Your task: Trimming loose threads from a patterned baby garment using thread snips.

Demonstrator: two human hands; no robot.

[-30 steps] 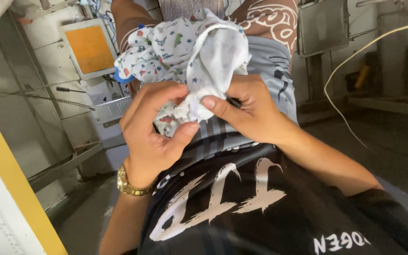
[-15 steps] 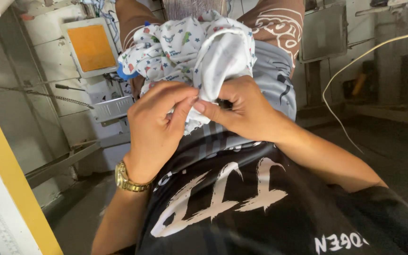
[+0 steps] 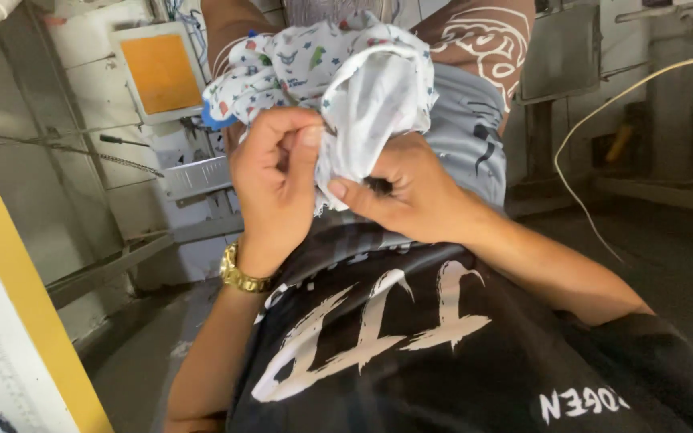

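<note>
Head view, looking down the torso. Left hand (image 3: 276, 180), gold metal wristwatch (image 3: 240, 275) at the wrist, has its fingers together, thumb and forefinger pinched on the lower edge of a small white cotton garment printed with tiny coloured shapes (image 3: 322, 68). Right hand (image 3: 411, 192) has its fingers clamped on the same edge just beside the left, thumb on top, something small and dark (image 3: 378, 186) under the fingertips; too small to identify. Garment is held up in front of the chest, above the black printed shirt (image 3: 411, 337), bunched, its pale inner side turned outward on the right. No surface bears it; it hangs from both hands. Judgement: the work is fine handling at the hem. To do it well, keep both pinches close together, hold the edge taut between them, and let the loose bulk hang away from the spot. Background: orange panel in a white frame (image 3: 160, 72), yellow-edged board (image 3: 18, 321), pale cable (image 3: 603, 120).
</note>
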